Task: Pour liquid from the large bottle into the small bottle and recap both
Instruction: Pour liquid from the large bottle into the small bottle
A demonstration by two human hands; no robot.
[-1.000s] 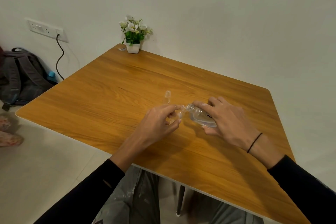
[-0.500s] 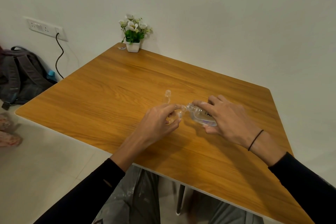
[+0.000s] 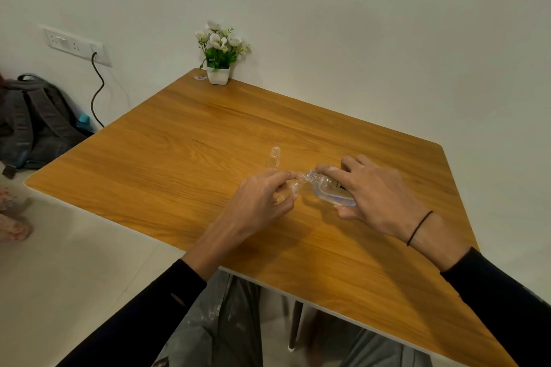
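Over the wooden surface (image 3: pixel 185 140), the right hand (image 3: pixel 378 194) grips the tilted large bottle (image 3: pixel 331 191), its neck meeting the small bottle (image 3: pixel 290 188) pinched by the left hand (image 3: pixel 259 202).

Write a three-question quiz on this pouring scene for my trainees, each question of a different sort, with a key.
1. True or false: the large bottle stands upright on the table.
2. Which hand grips the small bottle? A) left hand B) right hand
3. Fill in: a third clear bottle stands uncapped just behind the ____ hand.

Key
1. False; the right hand holds it tilted, neck at the small bottle's mouth.
2. A
3. left
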